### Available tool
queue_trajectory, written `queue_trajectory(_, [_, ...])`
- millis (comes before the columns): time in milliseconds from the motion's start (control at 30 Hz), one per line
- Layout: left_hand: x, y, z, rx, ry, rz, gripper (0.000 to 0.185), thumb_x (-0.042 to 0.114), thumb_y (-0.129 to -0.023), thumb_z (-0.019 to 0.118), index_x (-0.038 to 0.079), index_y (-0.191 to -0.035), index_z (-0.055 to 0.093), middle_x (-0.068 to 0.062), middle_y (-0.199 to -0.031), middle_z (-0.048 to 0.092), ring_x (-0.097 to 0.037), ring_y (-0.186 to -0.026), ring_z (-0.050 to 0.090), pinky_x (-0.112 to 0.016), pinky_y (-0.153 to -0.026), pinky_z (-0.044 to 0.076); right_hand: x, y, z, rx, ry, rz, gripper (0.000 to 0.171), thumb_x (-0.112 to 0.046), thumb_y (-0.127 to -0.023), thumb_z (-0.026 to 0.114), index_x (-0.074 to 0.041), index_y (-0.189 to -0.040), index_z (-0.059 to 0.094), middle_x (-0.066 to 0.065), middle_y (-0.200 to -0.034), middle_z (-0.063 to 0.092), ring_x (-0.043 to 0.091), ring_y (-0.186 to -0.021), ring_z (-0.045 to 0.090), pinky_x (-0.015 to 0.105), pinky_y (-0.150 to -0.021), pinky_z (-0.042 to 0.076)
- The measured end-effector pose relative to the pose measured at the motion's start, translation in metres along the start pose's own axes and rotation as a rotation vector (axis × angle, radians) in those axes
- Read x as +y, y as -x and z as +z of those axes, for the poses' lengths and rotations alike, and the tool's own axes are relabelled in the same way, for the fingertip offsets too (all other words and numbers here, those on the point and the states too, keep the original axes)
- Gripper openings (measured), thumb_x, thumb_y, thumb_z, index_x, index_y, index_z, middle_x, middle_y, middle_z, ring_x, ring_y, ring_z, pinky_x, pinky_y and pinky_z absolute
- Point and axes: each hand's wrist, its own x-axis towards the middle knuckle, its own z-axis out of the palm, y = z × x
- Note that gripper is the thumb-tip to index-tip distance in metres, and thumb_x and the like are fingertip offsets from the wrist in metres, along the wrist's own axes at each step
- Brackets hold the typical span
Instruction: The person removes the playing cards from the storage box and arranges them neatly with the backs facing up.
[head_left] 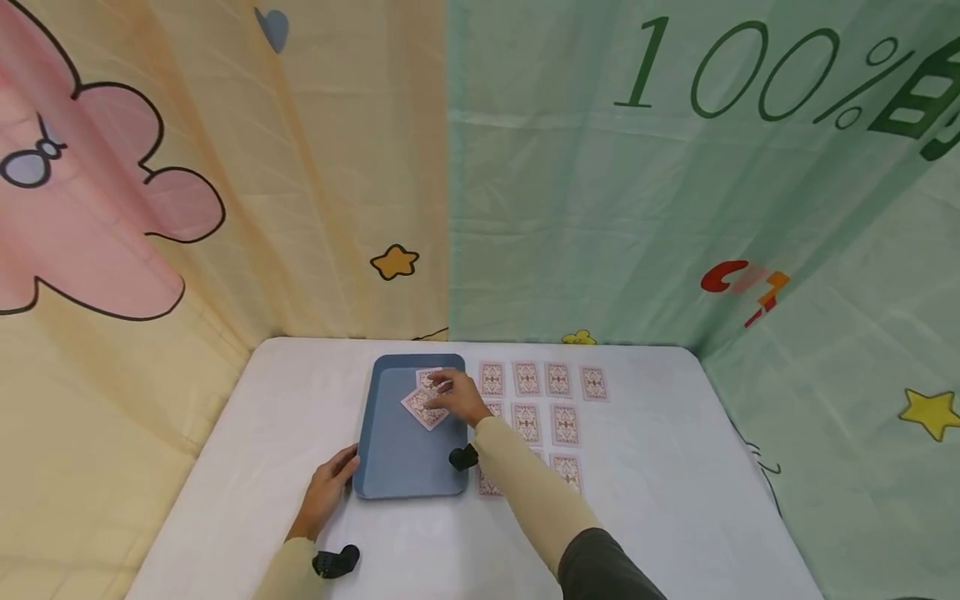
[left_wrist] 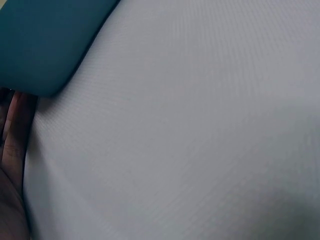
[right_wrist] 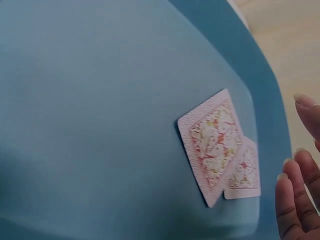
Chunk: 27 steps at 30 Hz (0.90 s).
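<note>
Cards (right_wrist: pixel 220 150) lie released in the centre-frame tray (head_left: pixel 397 467), right hand (head_left: pixel 457 398) slack-fingered above; left hand (head_left: pixel 330 492) flat, steadying the rim; next, probably fetch another card (head_left: pixel 527 422).

White table (head_left: pixel 660 500) bears blue tray (head_left: pixel 397 462) and face-down cards (head_left: pixel 558 379)

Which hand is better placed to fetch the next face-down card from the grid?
Right, probably. The right hand hovers over the blue plastic tray, next to the rows of patterned face-down cards on its side. The left hand rests at the tray's near left corner, farther away.
</note>
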Motion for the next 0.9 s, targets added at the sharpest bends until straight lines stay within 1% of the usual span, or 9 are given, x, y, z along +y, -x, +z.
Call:
queue_trajectory(133, [-0.001, 0.001, 0.000, 0.005, -0.005, -0.003, 0.052, 0.024, -0.102, 0.049, -0.009, -0.142, 0.040, -0.028, -0.145, 0.039, -0.042, -0.137, 0.032, -0.054, -0.111, 0.029, 0.004, -0.010, 0.009, -0.015, 0.046, 0.022, 0.046, 0.003, -0.075, 0.080, 0.004, -0.119, 0.065, 0.019, -0.108, 0.062, 0.024, -0.091, 0.059, 0.027, -0.073, 0.052])
queue_trajectory(233, [-0.003, 0.003, 0.000, 0.009, -0.006, -0.005, 0.053, 0.026, -0.102, 0.050, -0.008, -0.142, 0.040, -0.028, -0.145, 0.039, -0.042, -0.137, 0.033, -0.054, -0.111, 0.029, 0.008, -0.017, 0.014, -0.027, 0.074, 0.037, 0.046, 0.004, -0.074, 0.080, 0.004, -0.117, 0.066, 0.016, -0.103, 0.063, 0.015, -0.082, 0.055, 0.023, -0.071, 0.051])
queue_trajectory(300, [-0.005, 0.003, 0.000, 0.018, -0.006, -0.005, 0.052, 0.025, -0.102, 0.051, -0.008, -0.141, 0.041, -0.028, -0.145, 0.041, -0.041, -0.137, 0.034, -0.054, -0.111, 0.030, 0.011, -0.020, 0.017, -0.032, 0.082, 0.051, 0.046, 0.003, -0.074, 0.081, 0.003, -0.117, 0.066, 0.014, -0.101, 0.063, 0.012, -0.079, 0.053, 0.021, -0.070, 0.050])
queue_trajectory(400, [-0.005, 0.004, 0.000, 0.023, -0.013, -0.002, 0.051, 0.024, -0.102, 0.051, -0.008, -0.140, 0.042, -0.027, -0.144, 0.042, -0.041, -0.136, 0.035, -0.053, -0.111, 0.030, 0.011, -0.025, 0.021, -0.033, 0.098, 0.061, 0.046, 0.003, -0.073, 0.081, 0.003, -0.116, 0.066, 0.013, -0.100, 0.064, 0.012, -0.079, 0.053, 0.022, -0.071, 0.049])
queue_trajectory(667, [-0.004, 0.003, 0.001, 0.031, -0.018, 0.019, 0.049, 0.022, -0.102, 0.051, -0.007, -0.140, 0.044, -0.027, -0.142, 0.044, -0.041, -0.135, 0.037, -0.053, -0.109, 0.033, 0.013, -0.036, 0.024, -0.033, 0.162, 0.137, 0.047, -0.001, -0.073, 0.082, -0.002, -0.118, 0.067, 0.007, -0.102, 0.065, 0.018, -0.093, 0.056, 0.032, -0.087, 0.050])
queue_trajectory(767, [-0.003, 0.003, 0.002, 0.034, -0.014, 0.026, 0.049, 0.021, -0.101, 0.051, -0.007, -0.140, 0.044, -0.027, -0.142, 0.045, -0.040, -0.134, 0.039, -0.053, -0.109, 0.033, 0.017, -0.039, 0.025, -0.039, 0.174, 0.125, 0.049, -0.001, -0.072, 0.083, -0.002, -0.118, 0.067, 0.008, -0.104, 0.065, 0.020, -0.097, 0.058, 0.034, -0.089, 0.050])
queue_trajectory(900, [-0.003, 0.003, 0.002, 0.033, -0.005, 0.029, 0.050, 0.023, -0.101, 0.051, -0.007, -0.140, 0.044, -0.026, -0.142, 0.045, -0.040, -0.134, 0.039, -0.053, -0.109, 0.034, 0.020, -0.041, 0.027, -0.050, 0.198, 0.089, 0.054, 0.000, -0.070, 0.084, 0.000, -0.121, 0.065, 0.012, -0.111, 0.064, 0.025, -0.103, 0.058, 0.038, -0.093, 0.049])
